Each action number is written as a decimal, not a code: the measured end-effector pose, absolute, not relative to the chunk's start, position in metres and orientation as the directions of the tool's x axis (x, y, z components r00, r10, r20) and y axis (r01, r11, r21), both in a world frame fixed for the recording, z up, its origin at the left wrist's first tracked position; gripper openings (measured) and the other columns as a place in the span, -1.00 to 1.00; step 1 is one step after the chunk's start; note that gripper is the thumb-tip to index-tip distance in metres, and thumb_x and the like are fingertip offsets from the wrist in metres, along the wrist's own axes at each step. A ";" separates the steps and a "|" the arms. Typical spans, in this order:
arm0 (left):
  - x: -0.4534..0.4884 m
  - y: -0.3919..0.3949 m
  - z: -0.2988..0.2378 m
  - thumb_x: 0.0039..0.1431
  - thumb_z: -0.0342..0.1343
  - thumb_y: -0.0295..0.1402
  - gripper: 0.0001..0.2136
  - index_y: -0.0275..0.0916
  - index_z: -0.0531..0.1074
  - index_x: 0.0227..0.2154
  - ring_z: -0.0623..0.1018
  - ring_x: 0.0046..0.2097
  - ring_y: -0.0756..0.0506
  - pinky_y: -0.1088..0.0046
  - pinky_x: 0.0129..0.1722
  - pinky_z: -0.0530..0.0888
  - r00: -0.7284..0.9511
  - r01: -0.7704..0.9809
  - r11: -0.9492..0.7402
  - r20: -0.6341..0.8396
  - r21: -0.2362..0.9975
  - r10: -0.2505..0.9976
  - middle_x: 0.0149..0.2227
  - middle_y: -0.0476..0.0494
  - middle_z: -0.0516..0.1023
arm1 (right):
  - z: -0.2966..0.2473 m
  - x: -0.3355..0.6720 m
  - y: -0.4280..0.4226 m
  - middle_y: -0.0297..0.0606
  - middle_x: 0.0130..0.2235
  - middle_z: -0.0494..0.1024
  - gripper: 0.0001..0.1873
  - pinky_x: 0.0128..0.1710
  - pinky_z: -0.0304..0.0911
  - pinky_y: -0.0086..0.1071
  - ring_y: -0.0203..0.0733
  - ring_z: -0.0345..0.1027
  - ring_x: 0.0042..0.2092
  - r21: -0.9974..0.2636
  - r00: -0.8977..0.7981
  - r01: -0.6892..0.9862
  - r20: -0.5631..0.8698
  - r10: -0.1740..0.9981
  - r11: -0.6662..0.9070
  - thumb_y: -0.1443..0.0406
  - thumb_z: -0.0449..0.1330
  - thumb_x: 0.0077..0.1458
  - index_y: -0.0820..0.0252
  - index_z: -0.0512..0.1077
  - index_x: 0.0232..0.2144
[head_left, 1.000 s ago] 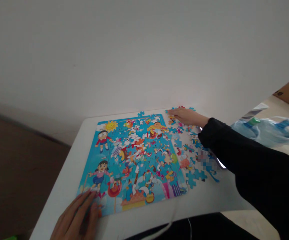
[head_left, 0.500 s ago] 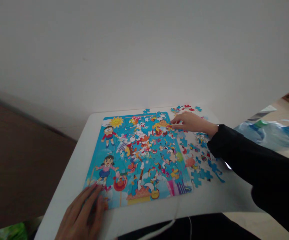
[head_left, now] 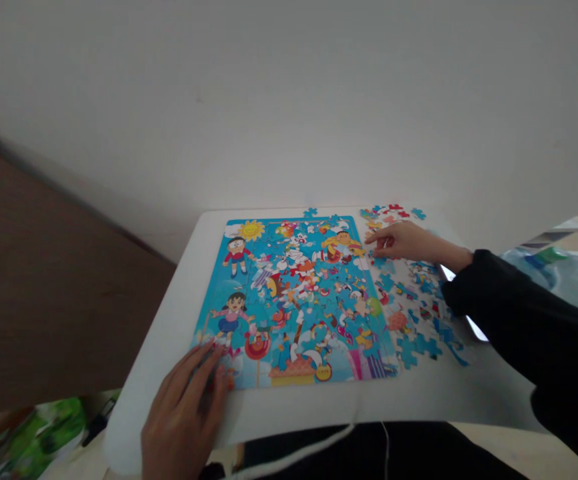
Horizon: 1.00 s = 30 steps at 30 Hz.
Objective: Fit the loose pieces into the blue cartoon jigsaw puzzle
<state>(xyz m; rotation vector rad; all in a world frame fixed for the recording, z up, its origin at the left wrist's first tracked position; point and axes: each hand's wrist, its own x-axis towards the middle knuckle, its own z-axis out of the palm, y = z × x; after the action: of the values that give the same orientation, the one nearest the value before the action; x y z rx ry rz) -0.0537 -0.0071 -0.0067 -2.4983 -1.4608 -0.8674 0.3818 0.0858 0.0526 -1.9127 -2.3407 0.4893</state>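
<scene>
left hand (head_left: 183,407) comes nearest, fingers a little spread, their tips resting at the near left corner of the puzzle (head_left: 263,297). a white cord (head_left: 309,450) runs just below the near edge of the table (head_left: 289,408). the puzzle lies flat on the tabletop, covered in bright cartoon figures. loose pieces (head_left: 409,350) are scattered along its right side, and a lit screen (head_left: 477,329) shows beside the dark right sleeve (head_left: 499,293). farther up, the right hand (head_left: 406,241) is at the puzzle's right edge, thumb and forefinger narrowly apart; i cannot tell whether they hold a piece. one blue piece (head_left: 311,212) lies beyond the far edge, near the wall (head_left: 289,100).
</scene>
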 end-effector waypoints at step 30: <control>-0.053 -0.007 -0.005 0.15 0.03 -0.39 -0.76 -0.26 0.39 -0.11 0.47 -0.08 -0.15 0.29 -0.02 0.37 0.380 0.808 -0.554 0.543 0.200 0.749 -0.09 -0.21 0.46 | 0.058 0.295 0.077 -0.17 -0.04 0.43 -0.60 -0.18 0.23 -0.30 -0.07 0.28 -0.02 -0.144 -0.467 0.876 -0.008 0.884 0.461 0.04 0.07 0.08 0.09 0.45 -0.12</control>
<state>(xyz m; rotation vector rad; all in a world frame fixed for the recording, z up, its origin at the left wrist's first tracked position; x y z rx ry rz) -0.0532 -0.0071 -0.0051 -2.5262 -1.4304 -0.9134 0.2946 0.0773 0.0577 -1.5843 -2.6266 0.1972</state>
